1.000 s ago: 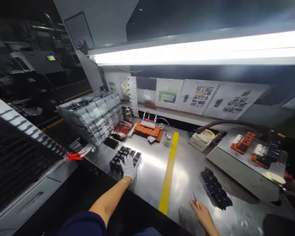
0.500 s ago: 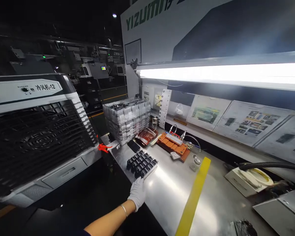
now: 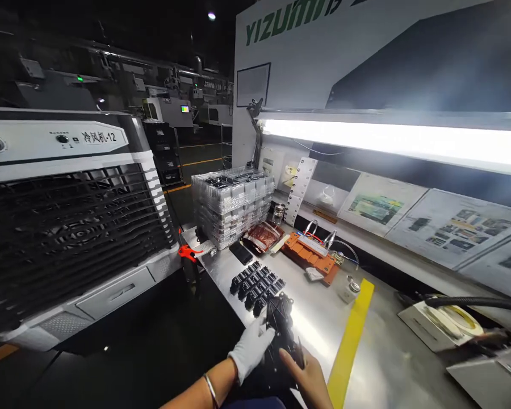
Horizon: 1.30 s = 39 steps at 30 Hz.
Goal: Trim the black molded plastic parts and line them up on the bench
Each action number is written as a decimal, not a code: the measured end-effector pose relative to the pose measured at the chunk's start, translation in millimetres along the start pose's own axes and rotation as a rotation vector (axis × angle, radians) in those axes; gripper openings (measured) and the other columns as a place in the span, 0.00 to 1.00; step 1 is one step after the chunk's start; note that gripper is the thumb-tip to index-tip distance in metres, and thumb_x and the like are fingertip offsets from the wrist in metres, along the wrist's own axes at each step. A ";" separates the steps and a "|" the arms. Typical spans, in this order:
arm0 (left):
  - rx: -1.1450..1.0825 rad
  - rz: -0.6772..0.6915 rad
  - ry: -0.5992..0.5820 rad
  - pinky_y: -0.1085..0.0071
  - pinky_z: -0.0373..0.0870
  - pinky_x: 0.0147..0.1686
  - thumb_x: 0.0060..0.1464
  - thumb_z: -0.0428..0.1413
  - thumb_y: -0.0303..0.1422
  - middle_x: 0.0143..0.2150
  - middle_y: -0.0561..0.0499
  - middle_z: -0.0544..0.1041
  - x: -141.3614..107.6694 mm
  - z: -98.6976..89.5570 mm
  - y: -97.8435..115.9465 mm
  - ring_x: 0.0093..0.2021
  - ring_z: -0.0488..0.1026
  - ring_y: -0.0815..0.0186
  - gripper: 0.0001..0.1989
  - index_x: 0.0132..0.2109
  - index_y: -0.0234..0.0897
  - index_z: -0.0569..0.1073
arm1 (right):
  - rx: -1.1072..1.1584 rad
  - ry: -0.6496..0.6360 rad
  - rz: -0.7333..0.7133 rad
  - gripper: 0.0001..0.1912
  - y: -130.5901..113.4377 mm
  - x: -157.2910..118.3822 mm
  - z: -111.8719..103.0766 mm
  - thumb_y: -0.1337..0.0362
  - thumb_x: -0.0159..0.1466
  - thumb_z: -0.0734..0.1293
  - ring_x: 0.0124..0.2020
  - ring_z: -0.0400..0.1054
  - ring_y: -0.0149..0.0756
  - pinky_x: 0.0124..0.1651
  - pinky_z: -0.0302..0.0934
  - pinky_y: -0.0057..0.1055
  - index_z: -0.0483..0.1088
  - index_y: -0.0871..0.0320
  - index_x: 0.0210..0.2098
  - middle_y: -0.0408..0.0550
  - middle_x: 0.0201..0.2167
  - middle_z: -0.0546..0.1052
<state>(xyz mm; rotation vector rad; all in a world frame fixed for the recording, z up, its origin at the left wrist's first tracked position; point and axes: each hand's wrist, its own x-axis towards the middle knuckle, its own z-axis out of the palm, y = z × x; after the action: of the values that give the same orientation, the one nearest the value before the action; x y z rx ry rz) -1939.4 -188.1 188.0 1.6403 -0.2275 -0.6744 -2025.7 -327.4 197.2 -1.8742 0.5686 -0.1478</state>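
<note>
Black plastic part (image 3: 283,322) is at the lower centre of the frame. My left hand (image 3: 251,346) holds its edge; my right hand (image 3: 309,372) has its fingers around a slim tool (image 3: 300,352). Step, as I judge: handling. Next move calls for steady support.

Two hands (image 3: 252,347) (image 3: 310,378) (one gloved) handle one black part (image 3: 283,329), one slim tool (image 3: 301,351). One orange fixture (image 3: 309,255) shares the surface (image 3: 392,346).

Inside a factory
A metal bench (image 3: 387,341) stands under a tube light (image 3: 387,140), printed sheets (image 3: 464,230) behind it; a numbered air cooler (image 3: 76,227) stands nearby, and machines (image 3: 170,113) line the dark background.
</note>
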 end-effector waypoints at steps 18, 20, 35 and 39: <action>-0.084 -0.033 -0.103 0.57 0.73 0.55 0.47 0.63 0.53 0.52 0.40 0.82 -37.3 -84.0 66.8 0.52 0.78 0.51 0.34 0.54 0.32 0.76 | -0.296 0.110 -0.059 0.15 -83.2 -25.8 -4.5 0.53 0.72 0.55 0.31 0.64 0.32 0.36 0.55 0.28 0.67 0.55 0.43 0.42 0.30 0.72; -0.065 -0.046 -0.132 0.56 0.72 0.56 0.47 0.64 0.53 0.53 0.40 0.81 -42.7 -83.3 67.9 0.54 0.77 0.50 0.35 0.55 0.32 0.75 | -0.444 0.152 -0.097 0.13 -87.8 -27.8 -15.3 0.55 0.73 0.55 0.30 0.63 0.32 0.36 0.54 0.28 0.67 0.54 0.42 0.42 0.30 0.72; 0.019 -0.029 -0.219 0.55 0.68 0.60 0.53 0.62 0.48 0.55 0.41 0.80 -68.8 -65.5 66.7 0.56 0.75 0.50 0.31 0.58 0.33 0.75 | -0.983 0.265 -0.255 0.24 -91.8 -30.9 -29.8 0.53 0.74 0.55 0.30 0.67 0.32 0.31 0.44 0.31 0.75 0.60 0.33 0.50 0.32 0.79; 0.030 -0.021 -0.233 0.57 0.69 0.59 0.55 0.61 0.47 0.56 0.42 0.80 -70.7 -62.1 64.2 0.57 0.75 0.51 0.30 0.60 0.35 0.74 | -1.028 0.311 -0.235 0.24 -90.7 -30.7 -33.9 0.54 0.74 0.56 0.30 0.67 0.32 0.31 0.43 0.32 0.75 0.60 0.32 0.50 0.30 0.79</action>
<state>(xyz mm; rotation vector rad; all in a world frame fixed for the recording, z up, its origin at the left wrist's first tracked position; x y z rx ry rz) -1948.1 -112.7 272.8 1.5937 -0.3909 -0.8826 -2036.6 -318.2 297.8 -2.9523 0.7013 -0.3516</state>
